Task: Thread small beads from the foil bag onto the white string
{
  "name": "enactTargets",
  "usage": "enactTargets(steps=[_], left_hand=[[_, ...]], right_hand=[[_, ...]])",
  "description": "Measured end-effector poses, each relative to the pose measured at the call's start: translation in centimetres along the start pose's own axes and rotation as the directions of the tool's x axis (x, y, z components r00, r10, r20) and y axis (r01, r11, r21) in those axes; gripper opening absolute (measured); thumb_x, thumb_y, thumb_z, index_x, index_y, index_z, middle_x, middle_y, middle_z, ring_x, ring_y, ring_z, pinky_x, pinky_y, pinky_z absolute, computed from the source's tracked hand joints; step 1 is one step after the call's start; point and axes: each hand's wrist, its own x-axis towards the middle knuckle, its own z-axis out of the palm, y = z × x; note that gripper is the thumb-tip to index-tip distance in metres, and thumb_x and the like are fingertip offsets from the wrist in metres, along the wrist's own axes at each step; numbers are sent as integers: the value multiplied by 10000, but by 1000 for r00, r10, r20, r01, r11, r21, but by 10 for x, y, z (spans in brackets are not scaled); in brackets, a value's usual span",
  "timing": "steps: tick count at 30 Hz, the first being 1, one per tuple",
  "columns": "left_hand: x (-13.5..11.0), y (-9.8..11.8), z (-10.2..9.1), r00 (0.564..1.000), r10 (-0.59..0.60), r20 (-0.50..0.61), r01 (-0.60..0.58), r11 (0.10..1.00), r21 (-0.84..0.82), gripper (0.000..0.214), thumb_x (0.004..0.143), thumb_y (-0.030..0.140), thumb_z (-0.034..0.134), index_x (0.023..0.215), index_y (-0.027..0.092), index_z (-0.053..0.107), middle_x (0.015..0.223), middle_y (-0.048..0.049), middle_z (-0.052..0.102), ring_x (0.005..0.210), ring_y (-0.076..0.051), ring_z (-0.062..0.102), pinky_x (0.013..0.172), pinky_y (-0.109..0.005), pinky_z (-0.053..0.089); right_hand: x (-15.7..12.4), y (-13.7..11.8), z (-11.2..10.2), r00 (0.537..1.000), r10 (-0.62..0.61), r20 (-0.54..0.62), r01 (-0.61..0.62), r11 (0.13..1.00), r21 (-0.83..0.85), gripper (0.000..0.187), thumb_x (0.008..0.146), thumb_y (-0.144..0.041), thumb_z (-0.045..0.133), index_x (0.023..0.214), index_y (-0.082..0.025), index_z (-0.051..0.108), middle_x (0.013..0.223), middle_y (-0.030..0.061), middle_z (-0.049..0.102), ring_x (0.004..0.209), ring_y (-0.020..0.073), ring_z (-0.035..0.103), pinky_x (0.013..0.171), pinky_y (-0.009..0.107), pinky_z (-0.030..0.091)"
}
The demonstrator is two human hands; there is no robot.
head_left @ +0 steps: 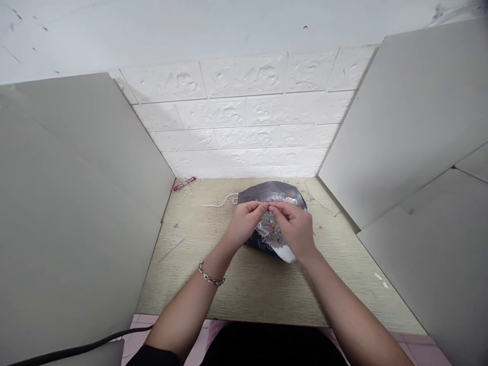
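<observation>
My left hand and my right hand meet fingertip to fingertip above an opened bag with a silvery inside. Thumb and forefinger are pinched together on each hand. Whatever they hold is too small to make out. Inside the bag lies a heap of small beads, mostly clear or whitish with some red and yellow ones. The bag's dark blue outside shows below my hands, with a white patch at its front edge. A white beaded strand trails from the bag's left side across the table.
The wooden table stands between grey panels on both sides and a white brick-patterned wall. A red wrapper-like stick lies at the back left, a thin pale rod nearer. Fine thread and small bits lie at right. A black cable runs low left.
</observation>
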Motion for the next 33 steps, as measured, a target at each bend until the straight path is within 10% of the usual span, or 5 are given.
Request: enactTargets(steps=[8,16,25,28,33], left_hand=[[0,-1,0,1000,17,-9,-16,1000,27,334,734,429,472,641,118,550,476,42,374,460,-48,320,451,-187,252],[-2,5,3,996,81,-30,-83,993,-79,306,776,346,432,902,121,596,974,-72,590,920,-154,516,829,-261,380],[-2,1,3,993,114,17,-114,993,-34,245,754,346,467,808,124,557,717,-12,550,652,-87,479,616,-201,389],[-2,-1,1,995,95,-12,-91,980,175,314,747,408,454,626,122,502,536,30,428,508,-65,370,477,-188,294],[-4,-3,3,987,156,-21,-143,944,297,326,777,421,388,656,136,491,574,22,423,547,-78,372,494,-194,285]], right_hand=[[-1,-3,0,1000,20,-2,-20,998,-65,178,755,-275,456,728,-173,600,474,-36,488,438,79,415,469,204,334],[-1,-7,0,998,61,15,-61,998,0,197,757,-304,434,747,-184,590,469,-36,451,427,84,372,451,214,296],[0,-6,2,976,213,45,-218,959,180,185,712,-322,494,736,-168,594,507,-28,488,459,78,396,458,210,311],[2,-3,4,903,400,153,-425,793,435,211,669,-363,547,738,-165,562,412,-70,355,366,50,275,369,192,236],[9,2,3,753,557,349,-568,285,772,205,641,-312,609,729,-181,478,403,-113,210,330,23,124,295,153,119]])
